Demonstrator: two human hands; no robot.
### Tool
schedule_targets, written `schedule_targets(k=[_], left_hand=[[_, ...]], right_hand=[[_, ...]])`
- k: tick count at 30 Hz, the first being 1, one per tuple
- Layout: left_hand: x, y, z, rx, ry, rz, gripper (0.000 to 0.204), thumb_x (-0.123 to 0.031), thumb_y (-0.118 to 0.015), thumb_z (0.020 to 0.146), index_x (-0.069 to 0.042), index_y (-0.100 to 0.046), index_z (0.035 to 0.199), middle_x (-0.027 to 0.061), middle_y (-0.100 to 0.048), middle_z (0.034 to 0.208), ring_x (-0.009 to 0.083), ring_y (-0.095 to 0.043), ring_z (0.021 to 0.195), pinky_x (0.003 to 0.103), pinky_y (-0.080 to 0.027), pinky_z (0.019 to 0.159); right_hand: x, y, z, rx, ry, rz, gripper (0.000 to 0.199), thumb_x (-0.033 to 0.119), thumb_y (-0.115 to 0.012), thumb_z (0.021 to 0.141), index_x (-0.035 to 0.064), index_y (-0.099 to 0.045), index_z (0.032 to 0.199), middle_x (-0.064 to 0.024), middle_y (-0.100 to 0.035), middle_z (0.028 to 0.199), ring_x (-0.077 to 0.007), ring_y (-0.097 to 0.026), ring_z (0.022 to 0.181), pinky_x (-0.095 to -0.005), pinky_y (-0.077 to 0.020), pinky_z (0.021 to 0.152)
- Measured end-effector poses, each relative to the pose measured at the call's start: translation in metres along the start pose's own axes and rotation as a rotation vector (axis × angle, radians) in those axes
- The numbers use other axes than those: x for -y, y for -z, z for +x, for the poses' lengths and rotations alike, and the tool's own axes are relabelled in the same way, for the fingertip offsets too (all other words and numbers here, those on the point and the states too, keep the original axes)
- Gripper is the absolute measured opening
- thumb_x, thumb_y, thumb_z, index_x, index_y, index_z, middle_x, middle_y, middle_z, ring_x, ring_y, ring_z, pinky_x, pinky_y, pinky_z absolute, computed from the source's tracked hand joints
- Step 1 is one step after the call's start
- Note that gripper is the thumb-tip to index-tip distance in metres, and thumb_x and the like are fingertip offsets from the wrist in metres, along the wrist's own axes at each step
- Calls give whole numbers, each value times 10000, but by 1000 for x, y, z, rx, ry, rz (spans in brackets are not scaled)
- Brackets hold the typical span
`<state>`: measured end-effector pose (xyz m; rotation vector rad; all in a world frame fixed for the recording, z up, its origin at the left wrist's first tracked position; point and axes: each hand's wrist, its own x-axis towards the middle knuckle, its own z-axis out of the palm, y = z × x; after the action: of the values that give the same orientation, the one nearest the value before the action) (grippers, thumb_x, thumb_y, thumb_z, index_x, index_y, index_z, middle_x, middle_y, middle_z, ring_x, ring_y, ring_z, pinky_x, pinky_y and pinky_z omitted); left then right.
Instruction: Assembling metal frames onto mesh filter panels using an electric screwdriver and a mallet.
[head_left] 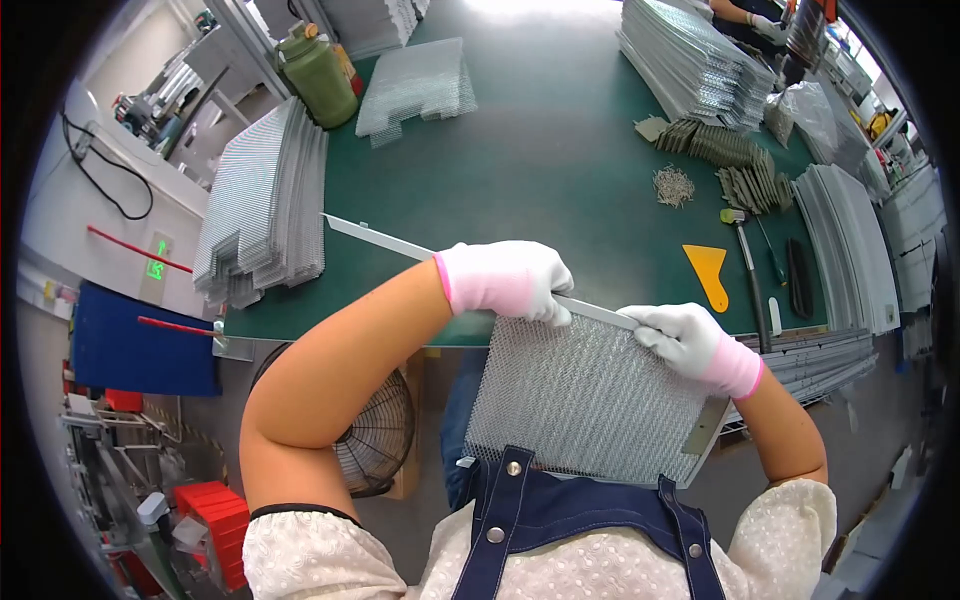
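A silvery mesh panel [590, 400] leans between the table edge and my apron, a thin frame strip along its right side and a small tan patch at its lower right. Across its top edge runs a long, thin metal strip [380, 240], whose free end sticks out over the table to the left. My left hand [520, 283], in a white glove with a pink cuff, is closed round this strip near the panel's top left corner. Gloved the same way, my right hand [690, 345] pinches the strip and panel edge at the top right corner.
Stacked mesh sheets [265, 200] stand at the table's left, with another pile [695, 60] far right. A green jug [318, 80] stands at the back left. Right of me lie a yellow scraper [708, 275], a hammer [748, 270], small pins [673, 186] and tan pieces [755, 180].
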<state>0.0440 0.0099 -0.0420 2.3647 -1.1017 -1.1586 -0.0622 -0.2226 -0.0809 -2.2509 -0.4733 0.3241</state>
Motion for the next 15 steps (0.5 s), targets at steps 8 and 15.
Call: schedule_targets(k=[8, 15], left_hand=[[10, 8, -13, 64, 66, 163, 326, -250, -662, 772, -5, -630, 985, 135, -636, 806, 259, -612, 776, 350, -475, 716], [33, -71, -99, -1175, 116, -286, 206, -37, -531, 862, 3, -604, 674, 41, -609, 624, 64, -536, 548, 250, -441, 500]], right_hand=[[-2, -4, -1, 30, 93, -205, 292, 95, -518, 896, -4, -565, 1167, -32, -623, 802, -73, -515, 741, -233, -449, 718], [-32, 10, -27, 18, -244, 336, 285, 87, -479, 910, -26, -555, 1161, -52, -632, 915, -76, -533, 844, -232, -435, 792]])
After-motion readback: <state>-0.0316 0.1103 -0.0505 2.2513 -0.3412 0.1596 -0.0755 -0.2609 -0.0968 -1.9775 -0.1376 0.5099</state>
